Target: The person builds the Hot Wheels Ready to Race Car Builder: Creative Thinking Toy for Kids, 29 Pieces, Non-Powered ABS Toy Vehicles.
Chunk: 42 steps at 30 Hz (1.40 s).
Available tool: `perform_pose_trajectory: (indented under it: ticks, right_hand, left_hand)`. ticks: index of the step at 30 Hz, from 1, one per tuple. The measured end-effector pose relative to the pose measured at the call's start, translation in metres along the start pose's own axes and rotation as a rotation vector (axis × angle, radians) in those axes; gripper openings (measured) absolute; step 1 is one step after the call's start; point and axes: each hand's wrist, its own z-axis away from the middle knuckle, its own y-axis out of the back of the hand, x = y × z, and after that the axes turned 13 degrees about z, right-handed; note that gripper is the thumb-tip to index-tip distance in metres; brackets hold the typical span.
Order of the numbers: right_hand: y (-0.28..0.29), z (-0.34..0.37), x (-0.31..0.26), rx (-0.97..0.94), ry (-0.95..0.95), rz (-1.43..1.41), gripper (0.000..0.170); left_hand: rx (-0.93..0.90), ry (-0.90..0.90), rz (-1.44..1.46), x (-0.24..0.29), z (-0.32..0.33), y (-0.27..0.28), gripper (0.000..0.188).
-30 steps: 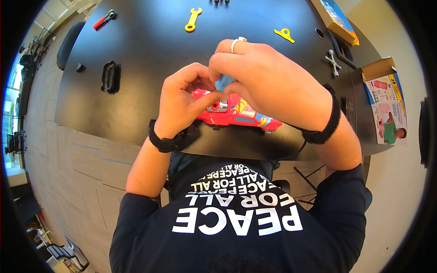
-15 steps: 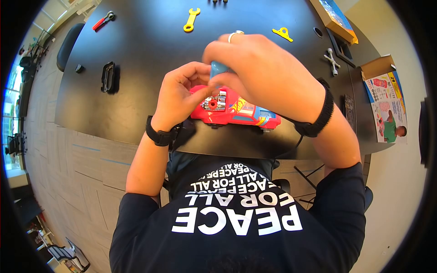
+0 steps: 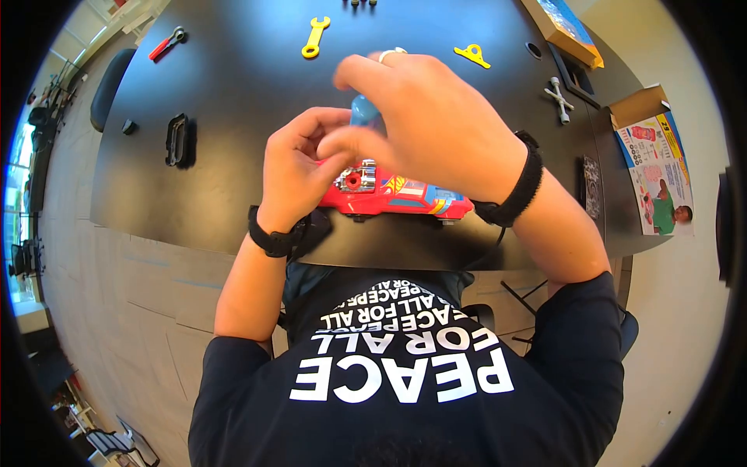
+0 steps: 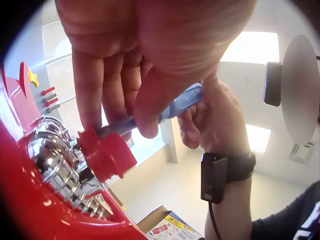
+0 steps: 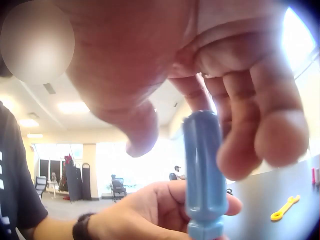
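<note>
A red toy car (image 3: pixel 397 194) with a chrome engine (image 4: pixel 55 155) lies near the table's front edge. The left hand (image 3: pixel 299 159) pinches the dark shaft of a blue-handled screwdriver (image 4: pixel 182 101) between thumb and fingers. Its tip end meets a red piece (image 4: pixel 107 155) beside the chrome engine; the exact contact is hidden. The right hand (image 3: pixel 443 124) is around the top of the blue handle (image 5: pixel 204 165), with the thumb spread away from it and the fingers loosely bent at its other side.
Beyond the car lie a yellow wrench (image 3: pixel 315 37), a yellow piece (image 3: pixel 472 55) and a red-handled tool (image 3: pixel 166 43). A black tray-like part (image 3: pixel 177 140) is at the left. A grey cross-shaped tool (image 3: pixel 559 101) and a printed box (image 3: pixel 660 171) are at the right.
The right thumb and fingers have spread from around the blue handle. The left hand keeps its pinch. The head view has shifted slightly, moving the table items in the picture.
</note>
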Motion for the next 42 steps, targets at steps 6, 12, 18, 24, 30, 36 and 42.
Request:
perform_pose_trajectory:
  ticks: [6, 12, 18, 24, 30, 36, 42]
  right_hand:
    - [-0.015, 0.004, 0.0, 0.211, 0.15, -0.056, 0.023]
    - [-0.022, 0.007, 0.002, 0.264, 0.219, -0.217, 0.031]
    - [-0.026, 0.003, 0.005, 0.267, 0.143, -0.14, 0.03]
    - [-0.009, 0.009, -0.003, 0.169, -0.003, 0.012, 0.02]
    - [-0.022, 0.007, 0.006, 0.172, 0.182, -0.068, 0.017]
    - [-0.02, 0.01, 0.005, 0.203, 0.196, -0.246, 0.027]
    - [-0.026, 0.012, -0.001, 0.188, 0.122, -0.251, 0.029]
  left_hand:
    - [-0.064, -0.024, 0.121, -0.011, 0.003, 0.001, 0.038]
    - [-0.031, 0.021, -0.003, -0.015, 0.008, 0.008, 0.037]
    - [-0.041, 0.01, 0.109, -0.015, 0.008, -0.001, 0.032]
    - [-0.05, 0.024, -0.09, -0.008, 0.01, 0.006, 0.032]
    - [-0.083, 0.025, 0.068, -0.013, 0.008, -0.001, 0.029]
    - [-0.047, 0.043, 0.062, -0.017, 0.012, 0.001, 0.029]
    - [-0.028, 0.015, 0.059, -0.019, 0.014, 0.001, 0.025]
